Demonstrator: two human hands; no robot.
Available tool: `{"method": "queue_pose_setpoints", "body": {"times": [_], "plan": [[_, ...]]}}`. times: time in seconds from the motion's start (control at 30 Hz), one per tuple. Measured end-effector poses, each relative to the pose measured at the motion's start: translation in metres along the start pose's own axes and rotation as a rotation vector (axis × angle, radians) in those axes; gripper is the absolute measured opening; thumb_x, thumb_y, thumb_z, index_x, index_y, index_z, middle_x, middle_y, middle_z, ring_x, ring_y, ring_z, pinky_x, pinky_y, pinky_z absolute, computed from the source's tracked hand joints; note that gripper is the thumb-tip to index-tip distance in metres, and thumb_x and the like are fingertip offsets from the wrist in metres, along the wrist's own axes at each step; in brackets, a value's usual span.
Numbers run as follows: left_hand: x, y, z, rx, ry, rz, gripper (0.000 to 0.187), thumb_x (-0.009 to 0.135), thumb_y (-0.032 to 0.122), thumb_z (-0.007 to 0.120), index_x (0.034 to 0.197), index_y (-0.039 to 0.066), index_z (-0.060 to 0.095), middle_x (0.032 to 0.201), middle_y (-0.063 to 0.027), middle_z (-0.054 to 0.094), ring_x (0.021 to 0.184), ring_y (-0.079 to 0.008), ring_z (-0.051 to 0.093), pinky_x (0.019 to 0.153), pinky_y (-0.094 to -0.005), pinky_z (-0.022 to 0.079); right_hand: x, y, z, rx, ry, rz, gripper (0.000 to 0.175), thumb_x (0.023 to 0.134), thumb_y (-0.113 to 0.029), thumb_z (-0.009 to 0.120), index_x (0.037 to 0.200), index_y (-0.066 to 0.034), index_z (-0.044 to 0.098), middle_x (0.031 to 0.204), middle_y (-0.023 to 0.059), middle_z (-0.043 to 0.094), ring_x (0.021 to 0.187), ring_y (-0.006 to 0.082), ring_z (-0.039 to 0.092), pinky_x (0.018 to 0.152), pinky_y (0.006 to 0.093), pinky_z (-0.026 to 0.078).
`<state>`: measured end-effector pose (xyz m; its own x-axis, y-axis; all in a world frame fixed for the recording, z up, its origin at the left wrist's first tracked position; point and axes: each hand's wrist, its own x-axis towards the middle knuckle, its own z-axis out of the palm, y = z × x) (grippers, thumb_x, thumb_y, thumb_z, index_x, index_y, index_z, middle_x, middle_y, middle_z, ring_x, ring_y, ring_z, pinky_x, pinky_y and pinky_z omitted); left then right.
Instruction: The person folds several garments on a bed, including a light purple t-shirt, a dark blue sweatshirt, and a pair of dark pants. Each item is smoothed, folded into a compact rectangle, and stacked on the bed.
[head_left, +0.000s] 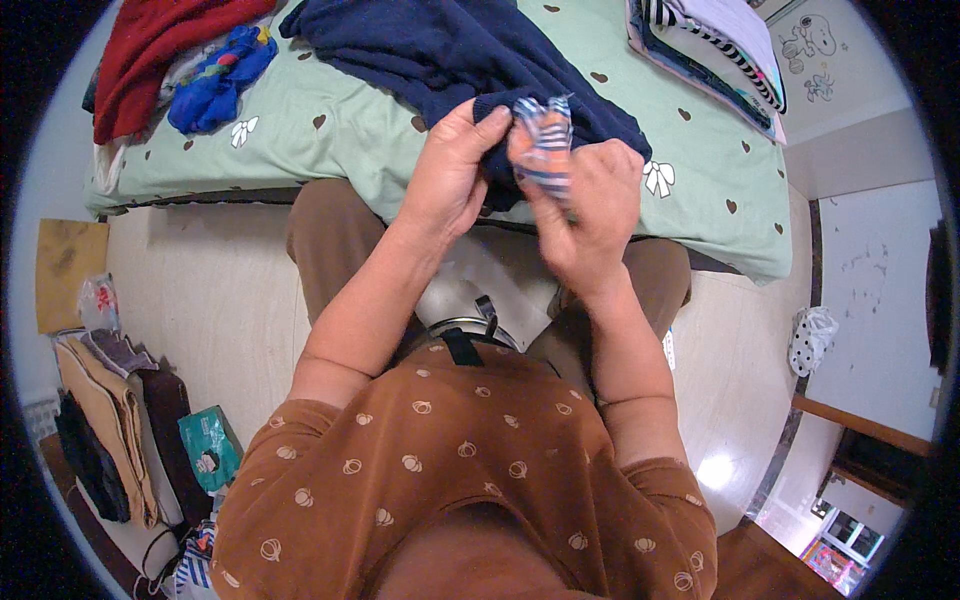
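Note:
A dark navy knit garment (465, 52) lies spread on the bed, its near end drawn up to the mattress edge in front of me. My left hand (450, 165) pinches a ribbed edge of this garment between thumb and fingers. Close beside it, my right hand (600, 202) is closed around a crumpled striped cloth (544, 146) in white, navy and orange. The cloth stands up between both hands and is slightly blurred. Whether it is attached to the navy garment I cannot tell. The right fingertips are hidden behind the fabric.
The bed has a green sheet (360, 150) with hearts and bows. A red garment (161, 60) and a bunched blue cloth (225, 82) lie at left, a folded clothes stack (712, 60) at right. Folded textiles (105, 420) and a green package (210, 450) sit at lower left.

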<state>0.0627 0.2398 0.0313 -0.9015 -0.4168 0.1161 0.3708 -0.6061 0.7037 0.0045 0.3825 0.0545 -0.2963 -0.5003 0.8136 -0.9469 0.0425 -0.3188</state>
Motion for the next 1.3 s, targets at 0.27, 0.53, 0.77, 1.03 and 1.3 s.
{"method": "queue_pose_setpoints", "body": {"times": [0.27, 0.53, 0.77, 1.03, 1.3], "plan": [[0.007, 0.001, -0.018, -0.217, 0.081, -0.109, 0.016, 0.102, 0.014, 0.051, 0.11, 0.002, 0.06, 0.102, -0.0087, 0.07, 0.09, -0.0154, 0.069, 0.082, -0.0309, 0.058, -0.001, -0.021, 0.005, 0.108, -0.046, -0.11, 0.028, 0.067, -0.009, 0.072, 0.095, -0.0094, 0.073, 0.074, 0.003, 0.059, 0.075, 0.0226, 0.058, 0.082, 0.0391, 0.046], [0.003, -0.002, -0.012, -0.105, -0.039, -0.043, 0.024, 0.104, 0.023, 0.05, 0.111, 0.002, 0.061, 0.105, -0.0079, 0.071, 0.091, -0.015, 0.069, 0.085, -0.0318, 0.057, -0.005, 0.011, 0.013, 0.732, 0.111, 0.694, 0.04, 0.091, -0.022, 0.068, 0.122, -0.0023, 0.052, 0.098, 0.0024, 0.056, 0.082, 0.0103, 0.054, 0.069, 0.0248, 0.046], [0.005, -0.002, -0.016, -0.189, -0.101, -0.081, 0.027, 0.104, 0.025, 0.051, 0.108, 0.001, 0.062, 0.101, -0.0091, 0.072, 0.086, -0.0149, 0.07, 0.081, -0.0309, 0.059, -0.006, 0.013, 0.009, 0.955, 0.016, 0.927, 0.032, 0.095, -0.021, 0.063, 0.12, -0.0028, 0.055, 0.104, 0.0022, 0.06, 0.087, 0.0073, 0.057, 0.074, 0.0246, 0.049], [0.01, -0.006, -0.031, -0.167, -0.128, -0.06, 0.028, 0.102, 0.024, 0.053, 0.116, 0.001, 0.06, 0.106, -0.0108, 0.069, 0.094, -0.0178, 0.067, 0.084, -0.033, 0.056, -0.008, 0.011, 0.005, 1.055, 0.177, 0.814, 0.009, 0.095, -0.007, 0.064, 0.101, -0.0022, 0.06, 0.088, -0.0003, 0.065, 0.076, 0.0049, 0.058, 0.069, 0.0211, 0.048], [-0.034, 0.043, 0.022, 1.327, 0.041, 0.669, 0.069, 0.07, 0.045, 0.084, 0.115, 0.003, 0.054, 0.102, -0.0085, 0.048, 0.084, -0.0223, 0.051, 0.075, -0.0322, 0.047, -0.004, 0.005, 0.008, 1.086, 0.17, 0.877, 0.01, 0.097, -0.01, 0.063, 0.103, -0.0028, 0.059, 0.09, -0.0002, 0.066, 0.075, 0.0039, 0.059, 0.067, 0.0202, 0.048]]}}
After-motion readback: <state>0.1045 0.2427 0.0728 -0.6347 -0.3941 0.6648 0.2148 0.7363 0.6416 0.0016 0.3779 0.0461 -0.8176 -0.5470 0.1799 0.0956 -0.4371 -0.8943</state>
